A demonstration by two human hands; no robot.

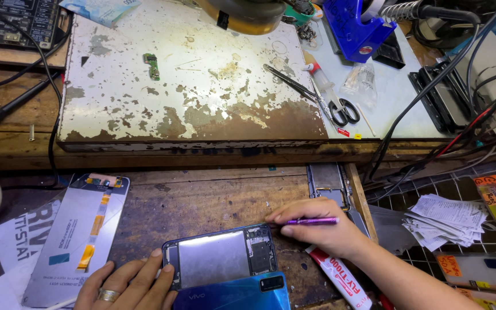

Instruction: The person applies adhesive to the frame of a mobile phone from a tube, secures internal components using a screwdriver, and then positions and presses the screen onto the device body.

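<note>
My left hand [126, 286], with a ring on one finger, rests at the lower left edge of an opened blue phone [219, 258] whose inner board and metal plate show. My right hand [317, 227] grips a thin purple tool [312, 221] held level, its tip near the phone's upper right corner. A blue back cover [233, 295] lies over the phone's near edge. A white glue tube with red print [340, 278] lies under my right wrist.
A loose phone screen panel [76, 235] lies at left. On the worn white board [190, 80] sit a small green circuit piece [152, 65], tweezers [291, 85] and scissors [343, 109]. A blue stand [354, 28], cables and paper slips [446, 221] crowd the right.
</note>
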